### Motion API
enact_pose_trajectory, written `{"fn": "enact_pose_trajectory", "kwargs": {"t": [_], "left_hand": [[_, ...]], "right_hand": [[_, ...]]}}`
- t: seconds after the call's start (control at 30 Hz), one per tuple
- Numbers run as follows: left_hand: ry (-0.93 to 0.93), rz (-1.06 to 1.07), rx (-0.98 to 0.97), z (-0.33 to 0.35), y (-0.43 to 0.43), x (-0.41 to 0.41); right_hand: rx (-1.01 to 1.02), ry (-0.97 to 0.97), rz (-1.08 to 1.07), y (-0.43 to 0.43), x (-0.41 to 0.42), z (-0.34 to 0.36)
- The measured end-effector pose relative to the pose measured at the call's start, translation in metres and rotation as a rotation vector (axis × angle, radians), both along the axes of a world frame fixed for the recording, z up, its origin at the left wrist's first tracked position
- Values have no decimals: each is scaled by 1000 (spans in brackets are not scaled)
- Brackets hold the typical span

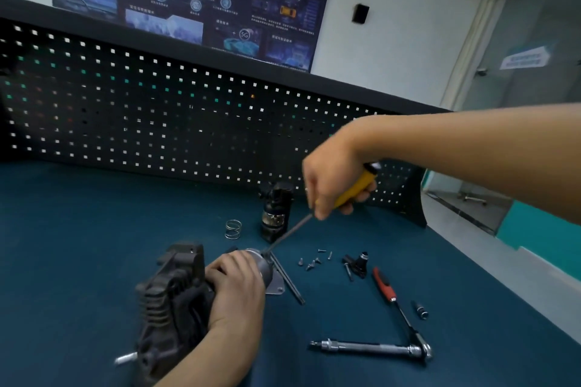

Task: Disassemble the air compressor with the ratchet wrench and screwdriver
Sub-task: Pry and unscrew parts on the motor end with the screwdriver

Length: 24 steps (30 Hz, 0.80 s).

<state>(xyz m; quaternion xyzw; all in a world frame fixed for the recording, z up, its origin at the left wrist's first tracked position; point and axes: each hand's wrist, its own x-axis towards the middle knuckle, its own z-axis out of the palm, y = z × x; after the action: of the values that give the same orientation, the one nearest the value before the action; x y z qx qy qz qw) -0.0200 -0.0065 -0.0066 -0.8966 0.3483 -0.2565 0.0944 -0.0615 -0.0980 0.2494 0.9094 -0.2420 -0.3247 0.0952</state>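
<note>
Held air compressor (169, 298) with left hand (235, 289), fingers curled over its grey motor end. Compressor lying on its side, near-left on blue mat (94, 229). Gripped screwdriver (356, 187) by yellow handle in right hand (333, 179), fingers wrapped fully round, raised above mat. Angled shaft down-left, tip touching motor end just past left fingertips. Noted ratchet wrench (405, 320) untouched on mat to the right, red handle pointing away, extension bar (361, 347) joined at its head. Noted small socket (420, 309) just beside wrench. Spotted loose screws (314, 261) scattered right of motor end, black fitting (356, 264) near them. Logged coil spring (233, 229) and black cylinder part (276, 214) standing farther back, before pegboard (157, 110).
</note>
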Motion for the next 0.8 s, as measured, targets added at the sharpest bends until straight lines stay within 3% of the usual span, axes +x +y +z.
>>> {"fn": "enact_pose_trajectory", "kwargs": {"t": [0.2,0.4,0.47,0.63,0.8], "left_hand": [[-16,46,101,-6,2,-11],[54,-4,60,7,4,0],[103,-26,23,10,7,7],[100,-65,12,9,8,12],[71,31,195,5,8,-14]], "right_hand": [[5,-40,-83,-45,-35,-19],[-564,-116,421,-9,-49,-60],[-662,-41,511,-1,-51,-74],[-577,-80,248,-5,-45,-75],[-705,47,288,13,-36,-64]]}}
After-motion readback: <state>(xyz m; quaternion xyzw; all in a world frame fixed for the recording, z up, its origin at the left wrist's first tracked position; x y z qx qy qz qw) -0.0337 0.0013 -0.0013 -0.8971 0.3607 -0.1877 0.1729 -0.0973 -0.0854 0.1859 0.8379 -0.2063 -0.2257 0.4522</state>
